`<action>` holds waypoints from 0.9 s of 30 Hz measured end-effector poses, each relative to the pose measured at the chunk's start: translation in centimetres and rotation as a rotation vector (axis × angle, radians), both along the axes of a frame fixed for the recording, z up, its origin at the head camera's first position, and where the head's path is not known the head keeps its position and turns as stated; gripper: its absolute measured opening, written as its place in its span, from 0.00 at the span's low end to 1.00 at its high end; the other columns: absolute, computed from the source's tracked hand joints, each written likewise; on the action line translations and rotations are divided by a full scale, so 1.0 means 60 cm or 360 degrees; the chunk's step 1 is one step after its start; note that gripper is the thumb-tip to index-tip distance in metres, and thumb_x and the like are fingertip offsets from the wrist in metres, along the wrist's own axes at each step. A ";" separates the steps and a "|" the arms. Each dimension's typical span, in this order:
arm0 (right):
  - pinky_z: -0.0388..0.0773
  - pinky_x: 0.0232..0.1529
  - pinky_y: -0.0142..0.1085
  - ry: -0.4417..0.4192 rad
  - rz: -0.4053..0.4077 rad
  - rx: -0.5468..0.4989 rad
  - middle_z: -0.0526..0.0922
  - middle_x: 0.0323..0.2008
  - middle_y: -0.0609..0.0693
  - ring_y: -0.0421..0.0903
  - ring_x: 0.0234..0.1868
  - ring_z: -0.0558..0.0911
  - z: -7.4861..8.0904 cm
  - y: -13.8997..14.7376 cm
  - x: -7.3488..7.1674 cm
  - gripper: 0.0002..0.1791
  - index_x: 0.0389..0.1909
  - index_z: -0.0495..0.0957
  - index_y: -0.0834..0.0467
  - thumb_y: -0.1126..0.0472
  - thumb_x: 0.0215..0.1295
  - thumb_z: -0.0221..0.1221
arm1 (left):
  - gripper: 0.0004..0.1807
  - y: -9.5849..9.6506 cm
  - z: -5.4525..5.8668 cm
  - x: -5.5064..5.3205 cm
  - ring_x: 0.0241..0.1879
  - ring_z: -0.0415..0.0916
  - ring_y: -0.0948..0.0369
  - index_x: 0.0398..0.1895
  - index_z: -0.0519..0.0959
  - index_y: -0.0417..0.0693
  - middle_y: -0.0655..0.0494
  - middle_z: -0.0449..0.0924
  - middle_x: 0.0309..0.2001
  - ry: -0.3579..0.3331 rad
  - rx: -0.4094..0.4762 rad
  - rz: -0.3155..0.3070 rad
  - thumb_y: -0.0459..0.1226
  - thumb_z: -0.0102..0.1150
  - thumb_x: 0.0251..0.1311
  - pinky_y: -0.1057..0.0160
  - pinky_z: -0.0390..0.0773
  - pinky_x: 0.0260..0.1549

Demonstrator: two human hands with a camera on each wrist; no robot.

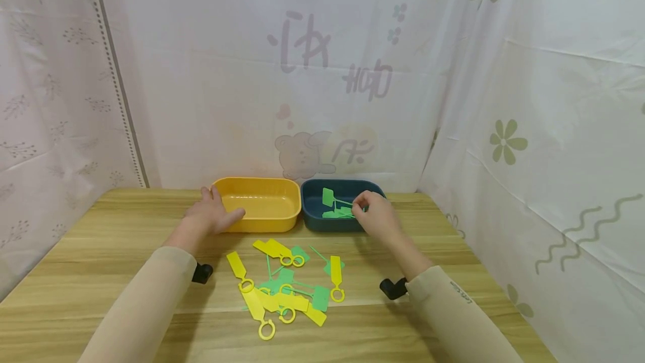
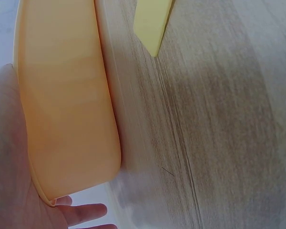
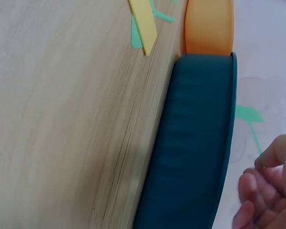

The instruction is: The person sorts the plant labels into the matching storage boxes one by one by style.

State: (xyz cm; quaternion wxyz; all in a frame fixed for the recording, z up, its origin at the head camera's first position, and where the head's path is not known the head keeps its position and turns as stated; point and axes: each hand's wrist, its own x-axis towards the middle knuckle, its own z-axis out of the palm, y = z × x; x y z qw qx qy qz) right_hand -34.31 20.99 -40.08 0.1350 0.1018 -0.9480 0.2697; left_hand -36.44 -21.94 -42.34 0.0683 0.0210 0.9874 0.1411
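Over the dark blue box (image 1: 332,225), my right hand (image 1: 375,214) pinches the thin stem of a green plant label (image 1: 328,197) between thumb and fingertips. The label's flat head points left, above several green labels (image 1: 339,213) inside the box. In the right wrist view the pinched stem (image 3: 255,137) shows beyond the blue rim. My left hand (image 1: 209,214) rests at the left end of the yellow box (image 1: 262,226), fingers spread at its outer side and thumb along the front rim. In the left wrist view, straight fingers (image 2: 86,213) reach past the box's corner.
On the wooden table (image 1: 126,296), in front of the boxes, lies a loose pile of yellow ring-ended tags (image 1: 254,304) and green labels (image 1: 320,298). The two boxes stand side by side against a patterned curtain (image 1: 227,99); another curtain (image 1: 554,156) hangs on the right.
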 end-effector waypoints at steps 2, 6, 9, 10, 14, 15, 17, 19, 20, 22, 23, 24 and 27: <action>0.85 0.53 0.52 -0.0026 -0.0029 0.0005 0.86 0.53 0.57 0.55 0.47 0.85 0.000 0.002 -0.001 0.14 0.56 0.84 0.58 0.55 0.79 0.60 | 0.67 0.001 0.000 0.001 0.63 0.75 0.20 0.84 0.30 0.20 0.15 0.30 0.84 0.0004 0.0000 -0.0005 0.72 0.38 0.74 0.28 0.78 0.63; 0.83 0.61 0.56 -0.0087 -0.0073 0.0015 0.84 0.58 0.60 0.59 0.58 0.84 -0.001 0.008 -0.001 0.19 0.62 0.81 0.60 0.54 0.80 0.60 | 0.67 0.002 0.001 0.003 0.63 0.75 0.20 0.84 0.30 0.20 0.14 0.30 0.83 0.0006 0.0004 -0.0011 0.72 0.38 0.74 0.28 0.77 0.64; 0.83 0.62 0.56 -0.0107 -0.0082 0.0022 0.83 0.59 0.59 0.59 0.58 0.85 -0.004 0.010 0.000 0.19 0.62 0.81 0.60 0.53 0.80 0.60 | 0.67 0.002 0.001 0.004 0.63 0.75 0.20 0.84 0.30 0.20 0.14 0.30 0.83 0.0008 0.0002 -0.0008 0.72 0.38 0.74 0.28 0.77 0.64; 0.83 0.62 0.56 -0.0107 -0.0079 0.0022 0.84 0.58 0.59 0.59 0.58 0.85 -0.004 0.010 0.001 0.19 0.62 0.81 0.59 0.53 0.80 0.60 | 0.67 0.002 0.002 0.004 0.62 0.75 0.20 0.84 0.30 0.20 0.14 0.30 0.84 0.0009 0.0001 -0.0006 0.72 0.38 0.75 0.27 0.77 0.63; 0.83 0.61 0.56 -0.0108 -0.0060 0.0062 0.84 0.58 0.57 0.57 0.56 0.86 -0.004 0.006 0.002 0.18 0.61 0.82 0.57 0.52 0.79 0.61 | 0.67 0.001 0.001 0.003 0.61 0.77 0.21 0.85 0.30 0.21 0.15 0.30 0.84 0.0013 -0.0002 0.0003 0.72 0.38 0.75 0.28 0.78 0.61; 0.83 0.61 0.56 -0.0111 -0.0055 0.0070 0.84 0.58 0.56 0.57 0.56 0.86 -0.005 0.004 0.003 0.18 0.61 0.82 0.57 0.51 0.79 0.61 | 0.67 0.001 0.001 0.002 0.61 0.77 0.21 0.85 0.30 0.21 0.15 0.30 0.84 0.0015 -0.0001 0.0004 0.71 0.38 0.75 0.28 0.78 0.61; 0.83 0.62 0.56 -0.0125 -0.0034 0.0072 0.84 0.58 0.55 0.56 0.56 0.85 -0.005 0.000 0.004 0.18 0.61 0.82 0.56 0.51 0.79 0.61 | 0.66 0.001 0.000 0.001 0.62 0.76 0.21 0.85 0.30 0.21 0.15 0.30 0.84 0.0014 0.0001 0.0007 0.71 0.38 0.75 0.28 0.78 0.62; 0.83 0.62 0.56 -0.0137 0.0001 0.0049 0.84 0.57 0.55 0.57 0.57 0.85 -0.006 -0.005 0.006 0.18 0.60 0.83 0.56 0.52 0.78 0.60 | 0.66 0.000 0.000 0.001 0.64 0.74 0.20 0.85 0.30 0.21 0.15 0.29 0.84 0.0012 -0.0001 0.0009 0.71 0.38 0.75 0.28 0.77 0.63; 0.83 0.62 0.55 -0.0144 0.0019 0.0042 0.84 0.57 0.55 0.57 0.57 0.85 -0.006 -0.008 0.008 0.18 0.60 0.83 0.56 0.52 0.78 0.60 | 0.66 0.001 0.001 0.002 0.64 0.74 0.20 0.85 0.30 0.21 0.15 0.29 0.84 0.0011 -0.0003 0.0010 0.71 0.38 0.75 0.28 0.77 0.64; 0.84 0.61 0.54 -0.0156 0.0060 0.0024 0.84 0.57 0.54 0.56 0.58 0.85 -0.007 -0.015 0.012 0.17 0.60 0.83 0.57 0.53 0.78 0.61 | 0.66 0.001 0.002 0.003 0.64 0.74 0.20 0.85 0.30 0.21 0.15 0.29 0.84 0.0008 -0.0005 0.0012 0.71 0.38 0.75 0.28 0.77 0.64; 0.84 0.61 0.54 -0.0161 0.0080 0.0017 0.84 0.57 0.54 0.56 0.57 0.85 -0.007 -0.019 0.015 0.17 0.60 0.83 0.57 0.53 0.78 0.61 | 0.66 0.001 0.003 0.004 0.64 0.74 0.20 0.85 0.30 0.21 0.15 0.29 0.84 0.0004 -0.0006 0.0014 0.71 0.38 0.75 0.28 0.77 0.64; 0.84 0.60 0.53 -0.0163 0.0101 0.0012 0.84 0.57 0.53 0.55 0.57 0.85 -0.007 -0.023 0.017 0.17 0.59 0.83 0.56 0.53 0.78 0.62 | 0.66 0.001 0.005 0.005 0.64 0.74 0.20 0.85 0.30 0.21 0.15 0.30 0.84 0.0005 -0.0006 0.0013 0.71 0.38 0.75 0.28 0.77 0.64; 0.85 0.59 0.51 -0.0171 0.0161 0.0004 0.85 0.55 0.51 0.51 0.53 0.86 -0.007 -0.037 0.026 0.16 0.59 0.84 0.56 0.54 0.77 0.63 | 0.66 0.002 0.007 0.008 0.64 0.74 0.20 0.84 0.31 0.21 0.15 0.30 0.84 0.0006 -0.0003 0.0012 0.71 0.38 0.75 0.29 0.78 0.64</action>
